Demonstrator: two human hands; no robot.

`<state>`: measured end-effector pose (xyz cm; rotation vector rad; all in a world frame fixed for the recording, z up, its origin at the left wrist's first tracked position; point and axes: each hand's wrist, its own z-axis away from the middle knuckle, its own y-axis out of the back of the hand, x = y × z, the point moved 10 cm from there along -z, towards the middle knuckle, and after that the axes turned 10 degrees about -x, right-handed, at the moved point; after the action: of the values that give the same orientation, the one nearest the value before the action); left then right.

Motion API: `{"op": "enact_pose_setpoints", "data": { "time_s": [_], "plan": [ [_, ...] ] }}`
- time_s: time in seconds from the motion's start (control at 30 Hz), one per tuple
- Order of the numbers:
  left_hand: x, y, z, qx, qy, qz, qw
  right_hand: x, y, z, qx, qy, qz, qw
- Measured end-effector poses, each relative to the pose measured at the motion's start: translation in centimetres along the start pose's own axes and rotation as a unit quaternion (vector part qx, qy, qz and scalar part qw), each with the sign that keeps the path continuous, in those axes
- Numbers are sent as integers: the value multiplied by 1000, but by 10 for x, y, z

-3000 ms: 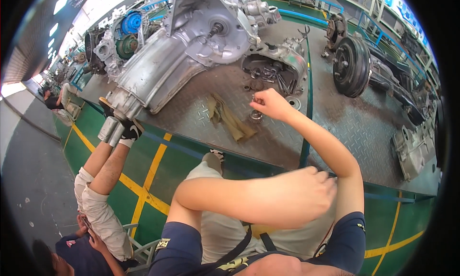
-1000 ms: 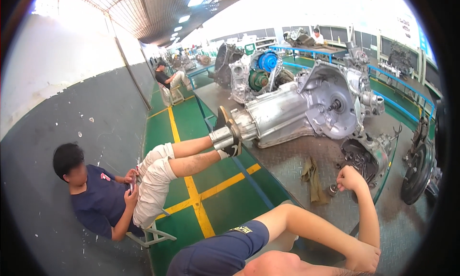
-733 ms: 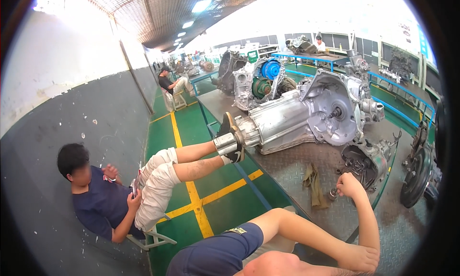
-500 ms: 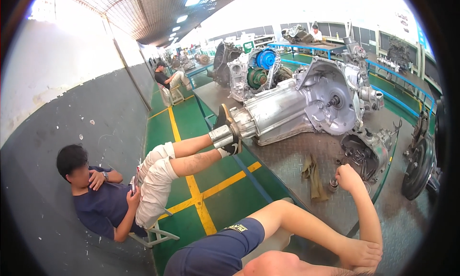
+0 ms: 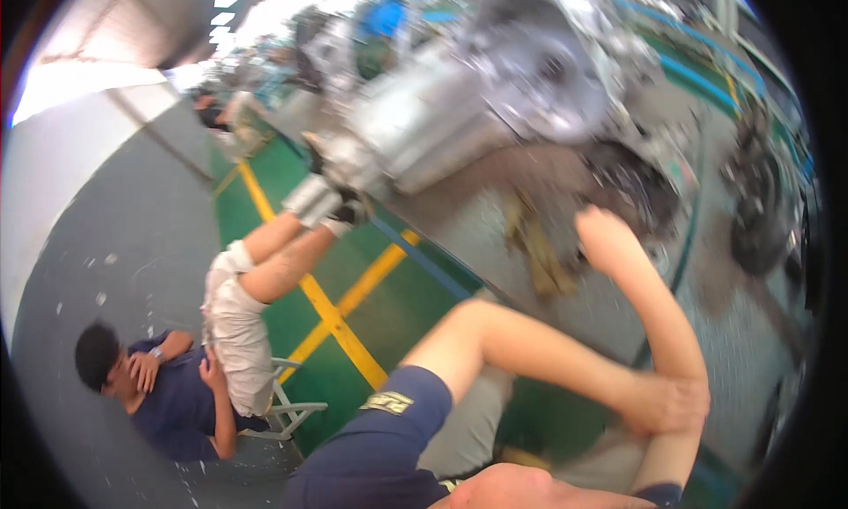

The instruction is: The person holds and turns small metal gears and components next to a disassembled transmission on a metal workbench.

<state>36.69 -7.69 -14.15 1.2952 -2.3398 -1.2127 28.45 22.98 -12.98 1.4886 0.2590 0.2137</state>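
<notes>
Pretty blurry view here, but here's what we've got. Our right hand (image 5: 605, 237) is out over the grey metal desk (image 5: 464, 193) with its fingers curled in — we can't tell whether that grip is holding anything. Our left arm crosses over, left hand (image 5: 667, 403) against the right elbow, and we can't make out how tight that grip is.

The crumpled olive-brown cloth (image 5: 539, 253) lies on the desk just left of the right hand. Just far of that hand and a bit right sits the open grey metal casing (image 5: 638, 184), its dark hollow facing us. The big silver gearbox housing (image 5: 433, 111) is farther back, left of the casing, and a round black wheel drum (image 5: 760, 213) stands well off right. On the left, a seated person in a navy shirt (image 5: 181, 403) has both feet up by the desk edge.
</notes>
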Motion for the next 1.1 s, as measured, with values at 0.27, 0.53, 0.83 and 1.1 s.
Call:
{"op": "enact_pose_setpoints", "data": {
  "time_s": [0.27, 0.53, 0.83, 1.1],
  "plan": [
    [-12, 20, 5, -16, 22, -41, 999, 29, -12, -23, -96, 23, -125, 987],
    [-12, 20, -2, 1, 25, -14, 1000, 51, -24, -11, -187, -29, -262, 946],
    [-7, 23, -5, -9, 15, -41, 999, 47, -26, -11, -173, -19, -270, 947],
    [8, 23, -14, -18, 26, -61, 998, 18, -11, 2, -81, 11, -117, 990]
  ]
}}
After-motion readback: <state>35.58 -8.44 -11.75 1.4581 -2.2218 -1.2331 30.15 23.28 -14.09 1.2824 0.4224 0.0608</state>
